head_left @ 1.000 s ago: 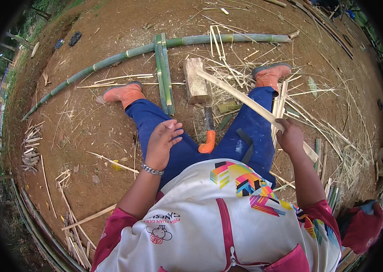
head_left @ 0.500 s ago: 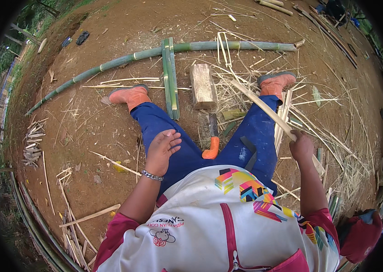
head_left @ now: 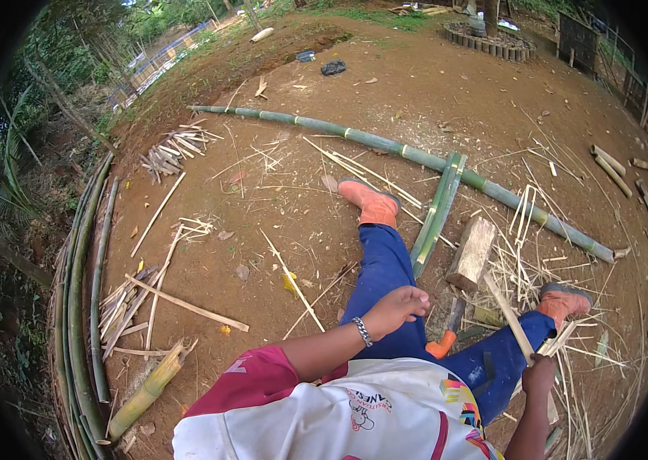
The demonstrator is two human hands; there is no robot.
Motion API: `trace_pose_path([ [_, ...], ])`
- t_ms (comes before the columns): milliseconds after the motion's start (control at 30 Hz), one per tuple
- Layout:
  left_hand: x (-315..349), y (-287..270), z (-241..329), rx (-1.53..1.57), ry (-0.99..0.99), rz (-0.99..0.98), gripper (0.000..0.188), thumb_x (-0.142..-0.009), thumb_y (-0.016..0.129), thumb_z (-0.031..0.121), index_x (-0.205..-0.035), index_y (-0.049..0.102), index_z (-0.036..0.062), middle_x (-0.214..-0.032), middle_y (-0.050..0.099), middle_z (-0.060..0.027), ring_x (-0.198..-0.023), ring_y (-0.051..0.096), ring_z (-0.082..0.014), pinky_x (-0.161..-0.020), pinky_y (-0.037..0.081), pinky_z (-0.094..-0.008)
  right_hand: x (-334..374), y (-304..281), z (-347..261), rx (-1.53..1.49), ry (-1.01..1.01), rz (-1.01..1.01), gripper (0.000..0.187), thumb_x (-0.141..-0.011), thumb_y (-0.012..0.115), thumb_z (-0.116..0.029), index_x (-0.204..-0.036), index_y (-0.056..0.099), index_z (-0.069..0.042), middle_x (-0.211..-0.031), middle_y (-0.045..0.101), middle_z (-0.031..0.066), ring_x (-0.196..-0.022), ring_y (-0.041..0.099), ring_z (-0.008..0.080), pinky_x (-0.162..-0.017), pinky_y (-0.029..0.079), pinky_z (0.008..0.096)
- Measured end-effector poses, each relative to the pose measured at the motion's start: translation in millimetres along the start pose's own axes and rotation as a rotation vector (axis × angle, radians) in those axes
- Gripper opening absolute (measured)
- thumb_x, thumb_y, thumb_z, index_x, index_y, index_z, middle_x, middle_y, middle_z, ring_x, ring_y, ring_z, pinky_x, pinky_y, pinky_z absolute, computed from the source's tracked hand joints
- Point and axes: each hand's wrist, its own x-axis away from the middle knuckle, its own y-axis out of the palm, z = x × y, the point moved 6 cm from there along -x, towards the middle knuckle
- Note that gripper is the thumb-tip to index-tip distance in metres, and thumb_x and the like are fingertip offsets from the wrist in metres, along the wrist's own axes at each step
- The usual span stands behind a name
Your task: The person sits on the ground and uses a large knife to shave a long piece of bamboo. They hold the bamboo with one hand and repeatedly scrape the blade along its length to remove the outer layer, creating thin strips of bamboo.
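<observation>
My right hand (head_left: 540, 376) is closed around a long pale bamboo strip (head_left: 509, 313), which slants up and left over my right leg, its far end near a squared wooden block (head_left: 472, 251). My left hand (head_left: 400, 308), with a chain bracelet at the wrist, hovers above my left thigh; its fingers are loosely bent and hold nothing. Between my legs lies a knife with an orange handle (head_left: 441, 345), its dark blade pointing at the block. Split green bamboo pieces (head_left: 437, 215) lie beside the block, one end across a long green bamboo pole (head_left: 385, 143).
Shavings and thin strips (head_left: 521, 257) litter the ground around my right boot (head_left: 564, 301). At the left are a pile of short sticks (head_left: 174, 151), a heap of strips (head_left: 128, 310), a cut bamboo section (head_left: 145, 392) and long poles (head_left: 78, 307) along the edge.
The view has swung to the left, bringing the left-hand poles and the trees into sight. My right hand still grips the strip; my left hand stays raised with nothing in it.
</observation>
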Motion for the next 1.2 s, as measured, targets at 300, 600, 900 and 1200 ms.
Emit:
trace_pose_path([
  [300, -9, 4, -6, 0.036, -0.043, -0.035, 0.043, -0.101, 0.057, 0.043, -0.124, 0.055, 0.0065, -0.119, 0.061, -0.0057, -0.107, 0.059, -0.0137, -0.094, 0.049, -0.0322, 13, -8, 56, -0.022, 0.033, 0.111, 0.031, -0.074, 0.066, -0.002, -0.102, 0.076, -0.009, -0.099, 0.068, 0.0166, -0.092, 0.068, 0.0359, -0.083, 0.054, 0.0459],
  [600, -32, 26, 13, 0.073, 0.048, -0.079, 0.043, -0.101, 0.058, 0.042, -0.127, 0.054, 0.0085, -0.121, 0.06, -0.003, -0.107, 0.057, -0.0131, -0.094, 0.048, -0.0319, 47, -72, 15, -0.4, -0.223, 0.316, 0.045, -0.071, 0.064, 0.004, -0.116, 0.067, 0.0, -0.112, 0.067, 0.0225, -0.103, 0.064, 0.0413, -0.091, 0.051, 0.0456],
  [900, -19, 24, 139, 0.863, 0.622, 0.028, 0.056, -0.103, 0.039, 0.058, -0.132, 0.044, 0.0109, -0.129, 0.055, -0.0115, -0.115, 0.058, -0.0267, -0.099, 0.047, -0.0476, 60, -114, -105, -0.67, -0.649, 0.404, 0.044, -0.069, 0.066, 0.005, -0.113, 0.067, 0.001, -0.105, 0.065, 0.0209, -0.096, 0.064, 0.0392, -0.084, 0.053, 0.0453],
  [1200, 39, -14, 170, 1.047, 0.839, 0.209, 0.041, -0.103, 0.042, 0.058, -0.098, 0.049, 0.0173, -0.077, 0.045, 0.0014, -0.069, 0.047, -0.0123, -0.068, 0.043, -0.0317, 58, -102, -171, -0.839, -0.808, 0.343, 0.044, -0.069, 0.069, 0.006, -0.112, 0.063, 0.0, -0.105, 0.064, 0.0202, -0.096, 0.063, 0.0391, -0.083, 0.052, 0.0424],
])
